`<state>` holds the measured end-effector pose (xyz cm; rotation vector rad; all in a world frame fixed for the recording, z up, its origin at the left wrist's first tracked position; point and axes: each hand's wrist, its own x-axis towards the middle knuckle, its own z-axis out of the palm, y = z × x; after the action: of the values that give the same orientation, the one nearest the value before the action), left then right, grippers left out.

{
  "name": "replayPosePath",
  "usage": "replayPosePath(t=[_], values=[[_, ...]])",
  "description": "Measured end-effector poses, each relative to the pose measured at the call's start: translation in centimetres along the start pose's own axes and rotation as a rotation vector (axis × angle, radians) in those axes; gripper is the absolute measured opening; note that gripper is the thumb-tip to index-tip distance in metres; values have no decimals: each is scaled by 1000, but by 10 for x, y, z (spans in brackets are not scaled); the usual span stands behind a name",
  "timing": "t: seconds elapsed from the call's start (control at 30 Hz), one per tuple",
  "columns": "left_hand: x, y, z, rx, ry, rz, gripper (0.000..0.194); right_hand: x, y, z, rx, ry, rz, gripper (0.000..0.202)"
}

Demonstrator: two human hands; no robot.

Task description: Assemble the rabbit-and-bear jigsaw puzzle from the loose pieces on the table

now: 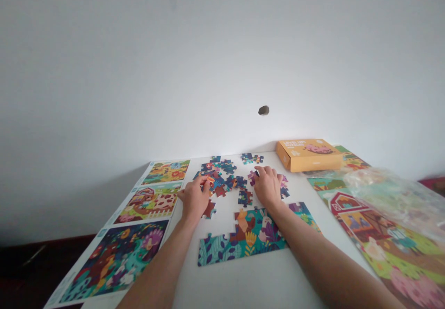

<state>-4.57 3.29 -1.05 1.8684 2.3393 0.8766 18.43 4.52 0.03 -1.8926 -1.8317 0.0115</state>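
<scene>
On a white table lies a partly joined puzzle (222,249) with a rabbit, leaves and a yellow flower, its right part passing under my right forearm. Beyond it are several loose puzzle pieces (227,166). My left hand (196,197) is at the left side of the pile, thumb and forefinger pinched on a small orange-and-red puzzle piece (210,179). Over the purple pieces (284,182) on the right rests my right hand (268,185), fingers bent down; whether it grips one of them is hidden.
Picture sheets (118,258) lie along the left edge. At the back right stands a yellow puzzle box (313,155). A farm picture (385,239) and a clear plastic bag (392,193) lie at right. Behind is a wall with a hole (263,110).
</scene>
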Motion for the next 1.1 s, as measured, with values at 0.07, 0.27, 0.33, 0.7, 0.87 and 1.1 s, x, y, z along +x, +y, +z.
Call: replayPosePath(t=[0.07, 0.27, 0.33, 0.7, 0.87, 1.1], values=[[0, 0, 1, -2, 0, -4, 22, -4, -4, -6, -15, 20, -43, 35], [3, -5, 3, -6, -9, -1, 21, -16, -23, -22, -44, -166, -271, 43], [3, -7, 5, -9, -6, -2, 21, -18, -25, -21, -71, -214, -291, 45], [4, -1, 5, -54, -15, -8, 19, -14, -20, -10, -91, -245, -284, 53], [4, -1, 6, -92, -11, 5, 18, -14, -19, -9, -48, -188, -307, 48], [6, -5, 10, -89, -4, 19, 19, -11, -14, 0, 18, -201, -373, 37]])
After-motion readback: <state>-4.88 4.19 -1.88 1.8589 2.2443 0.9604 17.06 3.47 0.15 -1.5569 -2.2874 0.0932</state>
